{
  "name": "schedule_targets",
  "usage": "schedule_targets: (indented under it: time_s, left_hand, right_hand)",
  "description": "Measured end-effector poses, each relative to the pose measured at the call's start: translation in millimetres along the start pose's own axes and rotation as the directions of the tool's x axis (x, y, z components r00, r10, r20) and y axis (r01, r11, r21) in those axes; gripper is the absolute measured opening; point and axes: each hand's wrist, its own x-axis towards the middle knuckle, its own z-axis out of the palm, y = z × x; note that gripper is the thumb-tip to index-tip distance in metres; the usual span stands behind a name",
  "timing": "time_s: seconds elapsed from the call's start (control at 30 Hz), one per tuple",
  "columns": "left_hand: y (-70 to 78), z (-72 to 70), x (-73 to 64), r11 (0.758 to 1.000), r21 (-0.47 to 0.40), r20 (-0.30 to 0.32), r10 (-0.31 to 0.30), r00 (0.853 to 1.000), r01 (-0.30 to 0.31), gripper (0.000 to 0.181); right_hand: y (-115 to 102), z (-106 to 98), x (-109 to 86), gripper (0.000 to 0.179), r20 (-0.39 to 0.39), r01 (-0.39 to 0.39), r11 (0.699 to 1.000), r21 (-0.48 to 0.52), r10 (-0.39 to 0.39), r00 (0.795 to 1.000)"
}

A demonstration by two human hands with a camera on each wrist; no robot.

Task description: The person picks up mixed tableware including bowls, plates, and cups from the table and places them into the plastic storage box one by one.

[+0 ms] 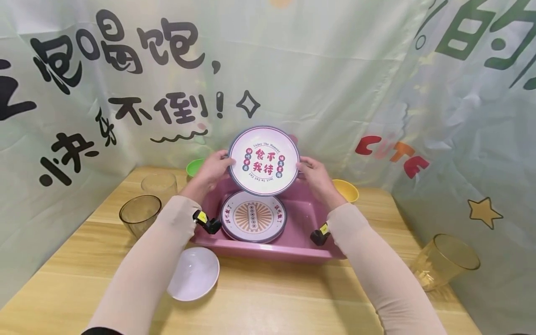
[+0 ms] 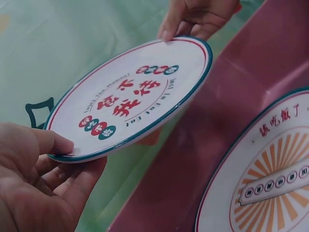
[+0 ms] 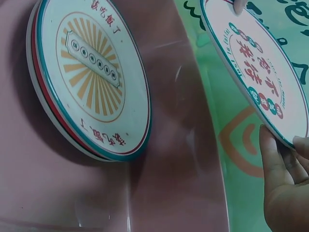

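A white plate (image 1: 264,160) with a blue-green rim and red lettering is held up, tilted, over the far part of a pink basin (image 1: 303,209). My left hand (image 1: 214,168) pinches its left edge, thumb on the face and fingers beneath, as the left wrist view shows. On the opposite edge my right hand (image 1: 315,174) pinches it the same way. Below it, a stack of plates (image 1: 253,217) lies in the basin, the top one printed with an orange sunburst. The right wrist view shows the stacked rims of the plates (image 3: 96,82), one of them red.
Left of the basin stand a brown glass bowl (image 1: 140,214) and a clear glass (image 1: 159,184). A white bowl (image 1: 194,274) sits in front, near my left forearm. Behind are a green bowl (image 1: 194,167) and a yellow bowl (image 1: 346,190). An amber glass (image 1: 445,260) stands at the right.
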Motion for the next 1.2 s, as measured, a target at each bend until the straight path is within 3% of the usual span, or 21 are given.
schedule_targets:
  time_s: [0.2, 0.5, 0.8, 1.1, 1.2]
  left_hand:
    - [-8.5, 0.4, 8.1, 0.995, 0.103, -0.062, 0.010, 0.998, -0.003, 0.034]
    - [-22.3, -1.7, 14.5, 0.971, 0.239, -0.119, 0.019, 0.993, 0.010, 0.034]
    - [-26.2, 2.3, 16.0, 0.937, 0.349, -0.127, 0.081, 0.989, -0.032, 0.033]
    - [-31.6, 2.0, 16.7, 0.881, 0.472, -0.147, 0.075, 0.986, 0.004, 0.029]
    - [-33.8, 1.5, 17.8, 0.840, 0.543, -0.144, 0.079, 0.986, 0.012, 0.031]
  right_hand:
    - [4, 0, 4.4, 0.043, 0.015, 0.004, 0.999, -0.038, -0.004, 1.000]
    - [15, 1, 8.2, 0.047, 0.017, -0.052, 0.980, -0.194, 0.056, 0.998]
    - [24, 5, 12.7, 0.043, 0.055, -0.062, 0.995, -0.073, 0.066, 0.996]
    - [32, 8, 11.5, 0.038, 0.103, -0.086, 0.994, -0.067, 0.093, 0.990]
    - [34, 9, 11.7, 0.037, 0.130, -0.103, 0.992, -0.069, 0.112, 0.985]
